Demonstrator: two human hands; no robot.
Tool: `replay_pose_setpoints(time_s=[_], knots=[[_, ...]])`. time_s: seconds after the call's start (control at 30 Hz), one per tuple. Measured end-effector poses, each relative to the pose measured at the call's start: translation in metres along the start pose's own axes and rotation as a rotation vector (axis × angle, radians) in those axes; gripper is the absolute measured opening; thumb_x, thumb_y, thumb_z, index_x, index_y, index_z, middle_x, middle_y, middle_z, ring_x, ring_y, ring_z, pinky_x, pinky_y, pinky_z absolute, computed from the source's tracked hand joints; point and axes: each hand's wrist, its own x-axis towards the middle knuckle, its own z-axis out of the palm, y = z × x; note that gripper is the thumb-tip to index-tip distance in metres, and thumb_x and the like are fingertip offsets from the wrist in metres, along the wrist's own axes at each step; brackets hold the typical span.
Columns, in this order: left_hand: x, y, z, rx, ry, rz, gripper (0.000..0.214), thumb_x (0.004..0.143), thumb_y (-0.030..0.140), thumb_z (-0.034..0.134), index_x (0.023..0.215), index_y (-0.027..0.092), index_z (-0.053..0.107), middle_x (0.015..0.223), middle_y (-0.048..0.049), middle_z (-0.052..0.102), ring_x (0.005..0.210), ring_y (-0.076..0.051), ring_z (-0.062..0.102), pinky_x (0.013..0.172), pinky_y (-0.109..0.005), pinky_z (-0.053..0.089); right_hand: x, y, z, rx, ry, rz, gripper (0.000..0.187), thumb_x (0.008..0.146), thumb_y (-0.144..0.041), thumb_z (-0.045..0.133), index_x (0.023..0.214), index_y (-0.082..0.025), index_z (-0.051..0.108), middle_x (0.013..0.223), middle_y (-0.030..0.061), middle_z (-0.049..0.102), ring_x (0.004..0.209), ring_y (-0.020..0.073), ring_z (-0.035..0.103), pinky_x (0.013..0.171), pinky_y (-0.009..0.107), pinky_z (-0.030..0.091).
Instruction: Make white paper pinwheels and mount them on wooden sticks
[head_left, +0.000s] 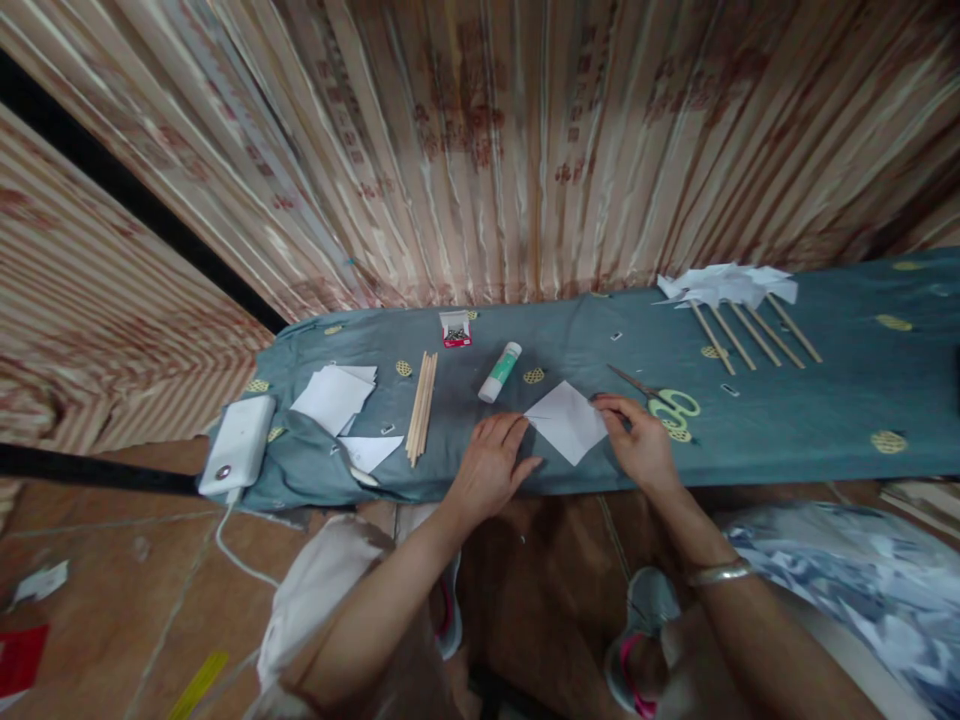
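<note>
1. I see white paper (568, 424) on the cloth (810, 425).
2. Left hand (487, 465): thumb spread, fingers at one corner.
3. Right hand (643, 445): nearly closed at another; grip, I can't tell.
4. One hard tug could rip it.

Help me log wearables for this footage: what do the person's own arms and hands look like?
The left hand and right hand are gloveless; both forearms look sleeveless. A shiny, silver-coloured, curved metal bangle circles the right one.
</note>
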Motion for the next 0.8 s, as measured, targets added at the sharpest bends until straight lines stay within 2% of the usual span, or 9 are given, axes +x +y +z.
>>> replay_pose_setpoints(time_s=[0.07, 0.13, 0.2, 0.33, 0.53, 0.6, 0.67, 0.73, 0.8], knots=[[0.008, -0.010, -0.007, -0.033, 0.100, -0.067, 0.044, 0.092, 0.037, 0.049, 0.128, 0.011, 0.050, 0.126, -0.0164, 0.057, 0.119, -0.027, 0.051, 0.100, -0.044, 0.041, 0.001, 0.000, -0.002, 0.017, 0.037, 0.015, 0.022, 0.084, -0.030, 0.049, 0.091, -0.020, 0.067, 0.104, 0.0111, 0.070, 0.100, 0.0265, 0.064, 0.094, 0.047, 0.047], [0.018, -0.024, -0.011, -0.050, 0.223, -0.196, 0.044, 0.091, 0.035, 0.051, 0.129, 0.013, 0.048, 0.127, -0.0160, 0.056, 0.118, -0.028, 0.050, 0.099, -0.045, 0.041, 0.003, -0.001, -0.004, 0.015, 0.067, 0.019, 0.022, 0.083, -0.032, 0.051, 0.091, -0.020, 0.067, 0.106, 0.0121, 0.069, 0.100, 0.0271, 0.064, 0.094, 0.048, 0.047], [0.030, -0.037, -0.011, -0.071, 0.293, -0.321, 0.049, 0.088, 0.036, 0.057, 0.130, 0.014, 0.048, 0.127, -0.0159, 0.055, 0.119, -0.029, 0.049, 0.099, -0.046, 0.040, 0.003, -0.003, -0.004, 0.013, 0.076, 0.021, 0.023, 0.083, -0.033, 0.051, 0.092, -0.019, 0.067, 0.105, 0.0124, 0.070, 0.099, 0.0273, 0.064, 0.093, 0.048, 0.047], [0.052, -0.050, -0.003, -0.085, 0.245, -0.469, 0.053, 0.081, 0.040, 0.066, 0.123, 0.011, 0.054, 0.116, -0.0155, 0.061, 0.111, -0.030, 0.054, 0.094, -0.044, 0.043, 0.003, -0.007, -0.001, 0.007, 0.055, 0.015, 0.024, 0.084, -0.033, 0.051, 0.093, -0.019, 0.067, 0.105, 0.0126, 0.070, 0.101, 0.0272, 0.064, 0.095, 0.048, 0.047], [0.066, -0.053, 0.004, -0.079, 0.201, -0.479, 0.026, 0.082, 0.026, 0.063, 0.103, 0.012, 0.067, 0.100, -0.0131, 0.064, 0.101, -0.028, 0.056, 0.091, -0.042, 0.044, 0.003, -0.019, -0.003, -0.044, 0.048, -0.029, 0.025, 0.085, -0.033, 0.050, 0.095, -0.019, 0.068, 0.110, 0.0139, 0.068, 0.106, 0.0283, 0.062, 0.097, 0.050, 0.044], [0.064, -0.052, 0.003, -0.186, 0.233, -0.488, 0.022, 0.083, 0.022, 0.060, 0.102, 0.012, 0.068, 0.097, -0.0114, 0.064, 0.097, -0.026, 0.057, 0.089, -0.039, 0.044, 0.002, -0.025, -0.004, -0.030, 0.050, -0.026, 0.025, 0.085, -0.034, 0.052, 0.095, -0.019, 0.068, 0.112, 0.0142, 0.068, 0.108, 0.0285, 0.061, 0.099, 0.050, 0.043], [0.060, -0.046, 0.002, -0.382, 0.264, -0.488, 0.021, 0.083, 0.022, 0.059, 0.099, 0.014, 0.069, 0.092, -0.0083, 0.064, 0.089, -0.022, 0.058, 0.085, -0.035, 0.045, 0.001, -0.032, -0.004, 0.050, 0.028, 0.044, 0.024, 0.085, -0.037, 0.055, 0.096, -0.020, 0.068, 0.109, 0.0127, 0.069, 0.106, 0.0277, 0.062, 0.099, 0.050, 0.043], [0.054, -0.037, 0.003, -0.654, 0.248, -0.453, 0.022, 0.083, 0.027, 0.060, 0.098, 0.015, 0.070, 0.087, -0.0053, 0.064, 0.081, -0.018, 0.058, 0.079, -0.030, 0.045, -0.002, -0.040, -0.002, 0.250, -0.028, 0.204, 0.026, 0.081, -0.041, 0.061, 0.098, -0.022, 0.068, 0.102, 0.0098, 0.071, 0.099, 0.0257, 0.064, 0.095, 0.047, 0.046], [0.048, -0.024, 0.004, -0.950, 0.155, -0.414, 0.025, 0.080, 0.034, 0.064, 0.094, 0.015, 0.071, 0.084, -0.0038, 0.066, 0.079, -0.017, 0.058, 0.074, -0.027, 0.045, -0.005, -0.049, 0.000, 0.552, -0.109, 0.368, 0.033, 0.074, -0.043, 0.071, 0.101, -0.023, 0.067, 0.101, 0.0074, 0.073, 0.098, 0.0238, 0.066, 0.092, 0.043, 0.049]])
